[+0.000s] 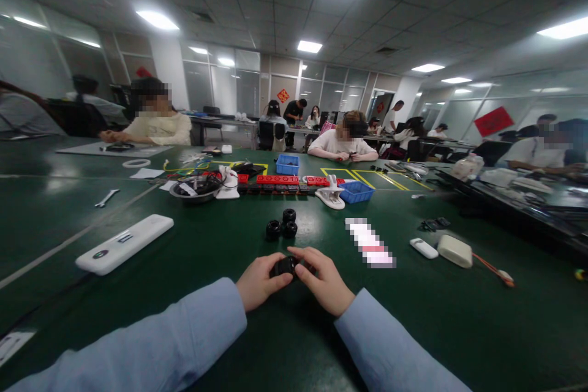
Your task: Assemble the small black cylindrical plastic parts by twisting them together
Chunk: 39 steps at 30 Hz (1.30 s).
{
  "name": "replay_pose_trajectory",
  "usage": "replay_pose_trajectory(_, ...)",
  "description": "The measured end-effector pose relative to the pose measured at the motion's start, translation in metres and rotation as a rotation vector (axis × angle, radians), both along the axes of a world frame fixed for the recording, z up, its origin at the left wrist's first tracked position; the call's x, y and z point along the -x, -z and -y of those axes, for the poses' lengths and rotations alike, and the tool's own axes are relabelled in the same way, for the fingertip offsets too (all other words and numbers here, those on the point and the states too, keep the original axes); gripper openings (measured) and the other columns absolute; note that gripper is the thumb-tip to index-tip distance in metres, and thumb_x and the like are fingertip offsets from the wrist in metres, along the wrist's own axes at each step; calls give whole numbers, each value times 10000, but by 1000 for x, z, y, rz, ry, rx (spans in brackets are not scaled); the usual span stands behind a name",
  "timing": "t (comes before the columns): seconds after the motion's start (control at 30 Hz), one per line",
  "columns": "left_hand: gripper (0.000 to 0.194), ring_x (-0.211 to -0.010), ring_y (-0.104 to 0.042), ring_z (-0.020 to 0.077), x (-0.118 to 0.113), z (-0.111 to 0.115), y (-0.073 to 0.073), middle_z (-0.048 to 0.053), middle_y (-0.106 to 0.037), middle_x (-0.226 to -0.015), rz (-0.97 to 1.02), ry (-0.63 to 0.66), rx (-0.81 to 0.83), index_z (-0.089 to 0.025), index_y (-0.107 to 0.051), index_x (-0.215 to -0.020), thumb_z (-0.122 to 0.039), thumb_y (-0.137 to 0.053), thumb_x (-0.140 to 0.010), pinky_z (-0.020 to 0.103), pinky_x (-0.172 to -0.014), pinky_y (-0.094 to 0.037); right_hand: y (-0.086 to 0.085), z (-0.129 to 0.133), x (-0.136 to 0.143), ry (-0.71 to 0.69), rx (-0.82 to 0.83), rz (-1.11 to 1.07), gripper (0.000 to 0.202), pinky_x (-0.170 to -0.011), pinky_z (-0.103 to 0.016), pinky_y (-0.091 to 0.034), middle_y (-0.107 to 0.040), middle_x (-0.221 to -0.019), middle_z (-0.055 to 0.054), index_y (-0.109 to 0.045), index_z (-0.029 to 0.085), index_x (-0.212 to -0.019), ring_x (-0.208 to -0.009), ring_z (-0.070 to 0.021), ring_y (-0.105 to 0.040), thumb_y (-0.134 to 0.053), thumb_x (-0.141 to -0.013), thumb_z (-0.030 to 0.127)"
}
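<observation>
Green table (206, 306) holds up three black wheels (289, 229); left hand (264, 282) and right hand (324, 278) pinch a black piece (285, 266), fingers curled.

Workshop-like office, with shared green worktables (206, 294).

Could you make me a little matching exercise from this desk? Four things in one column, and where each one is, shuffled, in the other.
Things:
1. Wrench
2. Three black round pieces
3. Single black piece
4. Cream case

Places:
A. Between the fingers of the left hand and right hand
B. On the right, with an orange cord at its side
C. On the left, beyond the long white case
D. Bunched together just beyond the hands

Right pairs: 1-C, 2-D, 3-A, 4-B
</observation>
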<state>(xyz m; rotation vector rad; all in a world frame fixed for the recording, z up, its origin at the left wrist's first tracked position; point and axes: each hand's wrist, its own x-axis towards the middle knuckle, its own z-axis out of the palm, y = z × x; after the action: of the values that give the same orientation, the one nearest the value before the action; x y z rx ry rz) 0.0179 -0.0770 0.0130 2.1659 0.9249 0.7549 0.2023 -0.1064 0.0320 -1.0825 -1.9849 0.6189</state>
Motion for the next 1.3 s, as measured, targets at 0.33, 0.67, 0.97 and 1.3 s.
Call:
replay_pose_trajectory(0.33, 391, -779, -572, 201, -4, 11, -13, 25, -624, -857, -222, -173, -77, -189, -556, -998, -426, -621, -694, 284, -673, -402, -2, -1, 1, 128, 157, 45, 253, -555, -233, -373, -554, -635, 5, -591, 149, -766, -590, -117, -488, -505, -828, 378)
replay_pose_trajectory(0.67, 478, -806, -580, 223, 1, 5, -4, 51, -635, -884, -136, -58, -56, -175, -582, -1027, -553, -536, -739, 292, -687, -410, -6, 2, 3, 80, 136, 34, 180, -572, -242, -406, -598, -690, -15, -604, 143, -836, -624, -127, -527, -534, -815, 308)
replay_pose_trajectory(0.97, 626, -698, -543, 175, 2, 0, 3, 53, -593, -798, 36, 89, 74, -123, -589, -971, -678, -372, -780, 261, -608, -415, -8, 3, 1, 17, 64, 31, 200, -625, -266, -443, -628, -806, -44, -629, 156, -950, -712, -154, -562, -583, -785, 259)
replay_pose_trajectory(1.3, 617, -633, -514, 145, 1, -2, 3, 37, -568, -773, 125, 83, 127, -119, -573, -961, -678, -398, -766, 252, -574, -413, -6, 4, 1, 31, -35, 58, 292, -667, -287, -441, -600, -839, -44, -551, 190, -1118, -735, -156, -545, -474, -863, 311)
